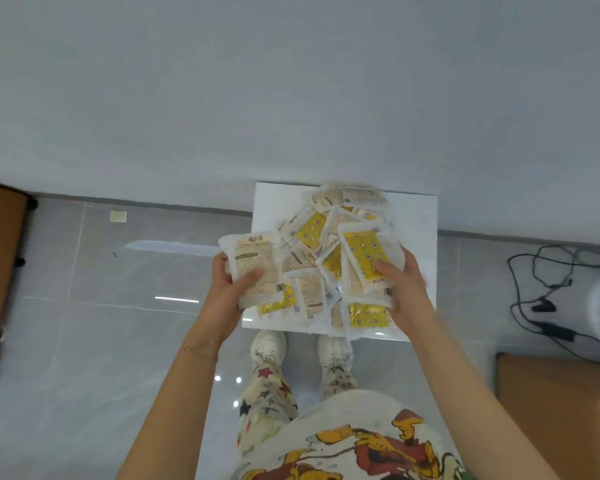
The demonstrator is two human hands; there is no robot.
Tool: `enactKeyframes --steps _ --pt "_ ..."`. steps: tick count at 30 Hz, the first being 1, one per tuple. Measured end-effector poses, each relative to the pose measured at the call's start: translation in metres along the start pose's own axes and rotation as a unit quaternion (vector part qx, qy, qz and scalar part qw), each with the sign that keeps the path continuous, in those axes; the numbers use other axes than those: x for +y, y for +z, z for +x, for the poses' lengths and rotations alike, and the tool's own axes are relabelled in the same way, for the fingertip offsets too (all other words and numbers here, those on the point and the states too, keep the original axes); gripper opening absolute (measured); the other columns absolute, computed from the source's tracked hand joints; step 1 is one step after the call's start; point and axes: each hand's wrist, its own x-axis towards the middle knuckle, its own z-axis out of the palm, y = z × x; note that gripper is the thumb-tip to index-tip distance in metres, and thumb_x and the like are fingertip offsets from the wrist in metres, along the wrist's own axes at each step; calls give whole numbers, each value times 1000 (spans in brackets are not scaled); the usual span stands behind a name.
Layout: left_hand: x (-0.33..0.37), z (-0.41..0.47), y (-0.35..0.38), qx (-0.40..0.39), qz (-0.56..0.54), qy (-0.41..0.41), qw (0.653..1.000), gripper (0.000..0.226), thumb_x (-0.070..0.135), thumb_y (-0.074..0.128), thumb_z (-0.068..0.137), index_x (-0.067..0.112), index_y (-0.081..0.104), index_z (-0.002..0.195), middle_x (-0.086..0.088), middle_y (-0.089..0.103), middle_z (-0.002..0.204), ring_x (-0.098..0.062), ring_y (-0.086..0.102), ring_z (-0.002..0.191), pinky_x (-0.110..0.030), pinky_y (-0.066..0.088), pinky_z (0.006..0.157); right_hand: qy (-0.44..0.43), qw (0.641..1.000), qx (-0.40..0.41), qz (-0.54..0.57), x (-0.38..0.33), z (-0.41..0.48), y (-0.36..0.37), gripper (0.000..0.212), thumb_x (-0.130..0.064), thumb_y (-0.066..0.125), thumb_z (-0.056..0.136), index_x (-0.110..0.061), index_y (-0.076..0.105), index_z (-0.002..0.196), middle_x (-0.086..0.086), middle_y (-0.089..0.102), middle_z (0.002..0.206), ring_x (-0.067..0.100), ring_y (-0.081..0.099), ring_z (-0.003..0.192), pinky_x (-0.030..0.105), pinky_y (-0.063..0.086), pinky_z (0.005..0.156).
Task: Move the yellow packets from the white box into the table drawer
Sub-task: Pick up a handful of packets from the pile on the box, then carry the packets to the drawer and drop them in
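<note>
A white box (416, 216) stands on the floor against the wall, just beyond my feet. It holds a heap of several yellow packets (312, 233). My left hand (227, 289) grips a bundle of packets (257, 268) at the box's left edge, thumb on top. My right hand (404, 285) grips another bundle of yellow packets (361, 258) over the right half of the box. Both bundles are lifted a little above the heap. No drawer is in view.
A brown wooden table edge (0, 271) shows at the far left, and another brown surface (561, 410) at the lower right. Black cables (548, 292) lie on the tiled floor to the right. My white shoes (269, 348) stand just before the box.
</note>
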Motion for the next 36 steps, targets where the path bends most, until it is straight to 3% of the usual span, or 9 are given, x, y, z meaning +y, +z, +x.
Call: enactKeyframes --steps 3,7,10,12,16,18,22,28,36 --pt "9 -54 -6 0 -36 -6 999 48 -4 60 88 21 40 123 -10 67 114 -27 69 99 -34 59 70 -24 994 -44 -100 -12 -42 21 85 -37 84 62 -38 41 135 -1 55 133 25 61 113 52 51 95" --pt "18 -121 -25 45 -57 31 997 48 -3 64 86 27 43 117 -10 71 107 -26 70 96 -36 60 70 -119 962 -98 -224 -27 -100 55 59 -19 76 80 -49 42 117 -13 50 125 8 58 106 32 56 80" --pt "26 -167 -55 89 -49 65 993 52 -1 67 84 33 44 116 -12 70 109 -28 70 97 -41 60 74 -169 931 -123 -298 -30 -141 83 63 -21 77 80 -42 39 126 -12 45 132 13 54 114 37 54 87" --pt "31 -196 -82 108 -46 79 990 56 1 69 83 35 42 119 -13 69 112 -28 70 97 -44 59 75 -188 918 -146 -318 -25 -165 105 66 -23 79 77 -39 41 128 -12 46 130 14 53 116 38 53 90" --pt "36 -249 -145 149 -55 119 980 62 4 71 83 41 40 120 -10 67 114 -26 69 100 -48 58 81 -216 886 -211 -353 0 -214 164 64 -13 77 79 -30 42 130 -15 48 120 3 54 104 16 49 76" --pt "37 -275 -177 179 -72 139 971 62 4 71 83 46 39 116 -5 68 111 -23 69 99 -45 58 80 -216 868 -247 -372 19 -240 198 63 -14 77 78 -32 43 128 -22 50 113 -5 56 98 15 50 73" --pt "26 -322 -247 248 -111 162 949 64 7 71 84 41 35 124 -3 68 111 -20 69 98 -42 59 79 -205 835 -320 -398 66 -286 265 63 -12 77 78 -34 43 126 -9 55 120 9 61 102 27 55 78" --pt "2 -376 -342 317 -144 177 921 65 10 70 86 33 30 132 -3 68 111 -16 69 97 -27 57 71 -216 788 -380 -433 136 -340 355 58 -7 74 81 -29 41 124 -18 56 105 -8 63 81 11 50 60" --pt "-32 -410 -432 398 -267 175 860 65 10 71 86 37 32 131 -3 68 113 -23 68 103 -44 56 83 -224 710 -448 -495 212 -380 449 54 -9 75 81 -17 45 126 -20 53 100 -17 59 78 9 49 65"
